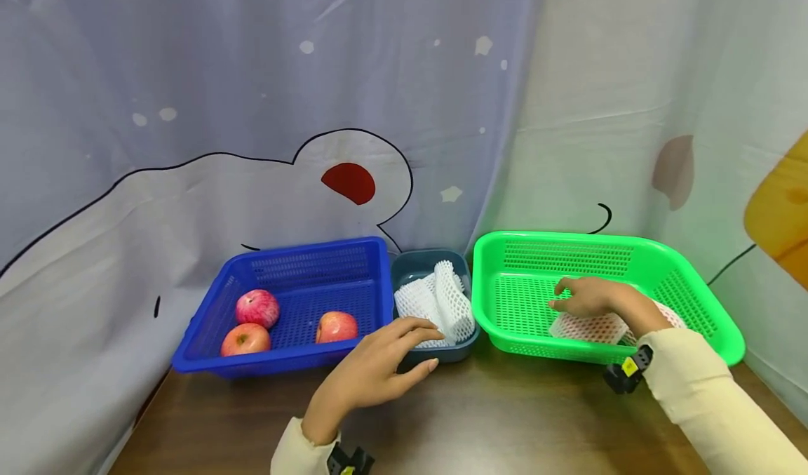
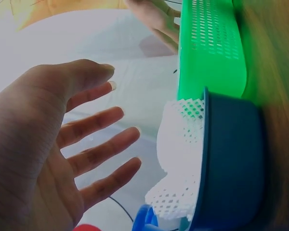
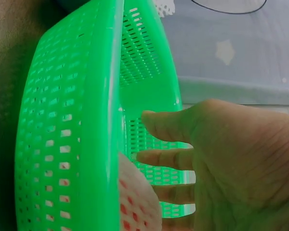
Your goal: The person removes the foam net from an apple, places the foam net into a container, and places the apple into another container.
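My left hand (image 1: pixel 375 366) hovers with loosely spread fingers before a small dark teal bin (image 1: pixel 457 354). White foam net sleeves (image 1: pixel 435 299) lie in that bin, and in the left wrist view the hand holds nothing. Over the green basket (image 1: pixel 517 247), my right hand (image 1: pixel 587 298) reaches in with relaxed fingers. Below it are white foam nets (image 1: pixel 590 329) with red showing through the mesh; the right wrist view shows one netted round thing (image 3: pixel 138 202) right by the fingers, which partly cover it.
On the left stands a blue basket (image 1: pixel 284 358) with three red apples, one apple (image 1: pixel 337 327) near its front right. The baskets and bin stand in a row on a brown wooden table (image 1: pixel 505 419). A printed curtain (image 1: pixel 379 75) hangs behind them.
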### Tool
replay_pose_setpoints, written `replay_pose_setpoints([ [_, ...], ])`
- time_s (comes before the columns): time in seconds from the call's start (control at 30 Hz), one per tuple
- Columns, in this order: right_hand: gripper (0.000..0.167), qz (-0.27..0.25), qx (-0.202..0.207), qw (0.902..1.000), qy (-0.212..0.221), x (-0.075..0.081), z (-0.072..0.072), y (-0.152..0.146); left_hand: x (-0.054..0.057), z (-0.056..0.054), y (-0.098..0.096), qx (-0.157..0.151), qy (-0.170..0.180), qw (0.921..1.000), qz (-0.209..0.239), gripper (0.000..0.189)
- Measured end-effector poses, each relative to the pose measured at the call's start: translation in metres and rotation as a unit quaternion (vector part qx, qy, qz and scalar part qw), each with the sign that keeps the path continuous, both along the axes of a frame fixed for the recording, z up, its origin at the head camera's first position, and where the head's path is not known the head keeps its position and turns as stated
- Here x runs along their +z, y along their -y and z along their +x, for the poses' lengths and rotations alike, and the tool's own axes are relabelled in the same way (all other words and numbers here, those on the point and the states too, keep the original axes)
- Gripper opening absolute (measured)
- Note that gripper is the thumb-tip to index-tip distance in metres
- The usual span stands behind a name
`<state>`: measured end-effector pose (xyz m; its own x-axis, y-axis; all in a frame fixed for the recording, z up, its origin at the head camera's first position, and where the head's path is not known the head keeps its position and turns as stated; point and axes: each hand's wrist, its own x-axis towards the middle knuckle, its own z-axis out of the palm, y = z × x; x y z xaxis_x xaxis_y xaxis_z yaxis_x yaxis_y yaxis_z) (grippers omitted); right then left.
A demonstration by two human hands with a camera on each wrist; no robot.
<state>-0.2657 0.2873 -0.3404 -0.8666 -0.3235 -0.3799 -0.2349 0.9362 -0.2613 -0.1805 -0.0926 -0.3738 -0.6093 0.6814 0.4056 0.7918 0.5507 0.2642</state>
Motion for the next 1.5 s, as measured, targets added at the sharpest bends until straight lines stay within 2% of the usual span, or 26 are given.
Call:
replay_pose_setpoints([
  [0.13, 0.071, -0.005, -0.001, 0.9989, 0.047, -0.005, -0.004, -0.002, -0.003, 0.001, -0.003, -0.005, -0.02, 0.9993, -0.031, 0.033],
  [0.27, 0.072, -0.017, -0.018, 0.9961, 0.085, -0.008, -0.008, -0.007, -0.006, 0.001, -0.005, -0.008, -0.027, 0.9974, -0.066, 0.033],
  [0.43, 0.069, -0.007, -0.045, 0.991, 0.126, -0.011, -0.012, -0.015, -0.007, 0.002, -0.007, -0.009, 0.0, 0.9977, -0.068, 0.034],
  [0.57, 0.075, 0.0, -0.046, 0.9888, 0.142, -0.013, -0.014, -0.018, -0.007, 0.003, -0.006, -0.003, 0.012, 0.9979, -0.064, 0.034],
  [0.8, 0.092, 0.016, -0.018, 0.9892, 0.145, -0.016, -0.017, -0.014, -0.006, 0.002, 0.0, 0.001, -0.017, 0.998, -0.061, 0.033],
  [0.97, 0.096, 0.021, -0.01, 0.9901, 0.138, -0.016, -0.022, -0.013, -0.005, 0.0, 0.005, 0.003, -0.025, 0.9981, -0.055, 0.032],
  [1.27, 0.1, 0.016, -0.032, 0.9906, 0.132, -0.02, -0.02, -0.019, -0.005, 0.0, 0.003, 0.003, 0.001, 0.9979, -0.065, 0.037],
  [1.5, 0.105, 0.042, -0.037, 0.9915, 0.118, -0.024, -0.019, -0.022, -0.004, 0.003, -0.001, -0.002, 0.027, 0.9976, -0.064, 0.05],
])
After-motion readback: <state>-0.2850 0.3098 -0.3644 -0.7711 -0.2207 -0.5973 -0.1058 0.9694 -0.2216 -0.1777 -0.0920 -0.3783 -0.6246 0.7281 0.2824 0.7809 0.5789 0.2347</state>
